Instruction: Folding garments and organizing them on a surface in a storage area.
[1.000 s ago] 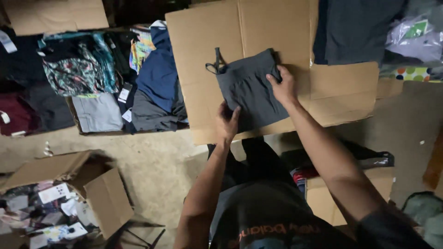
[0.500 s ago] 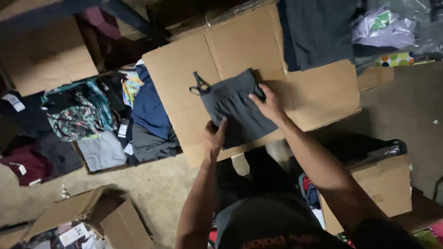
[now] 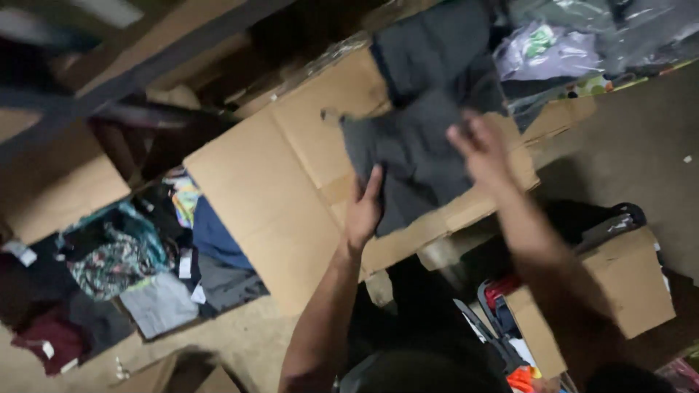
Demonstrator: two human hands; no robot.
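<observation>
Nearest, 5 o'clock: an open brown carton stands on the floor beside my view of the person's right forearm; red and dark items show in the gap next to it.
Nearest, 8 o'clock: a loose pile of clothes, patterned, blue, grey and maroon, lies in a low box.
Surface: a flattened cardboard sheet fills the centre and carries the work.
Step in hand: I read this as handling a dark grey garment on the cardboard, both hands at its edges, the cloth partly bunched rather than smooth.
Garment's place: centre frame toward 1 o'clock, lying on the cardboard, its upper edge near the sheet's far side.
Left hand: arm reaches straight up from 6 o'clock, wrist level, fingers straight and close together against the garment's lower left edge; I cannot tell whether the thumb is tucked under the cloth.
Right hand: forearm slants in from 4 o'clock, hand blurred, fingers spread wide over the garment's right edge; I cannot tell whether it touches.
What the cloth calls for: in my judgement it is limp and shifts easily, so it wants flat palms and even pressure from both sides.
Farthest, 12 to 2 o'clock: another dark garment and clear plastic bags of clothing.
</observation>
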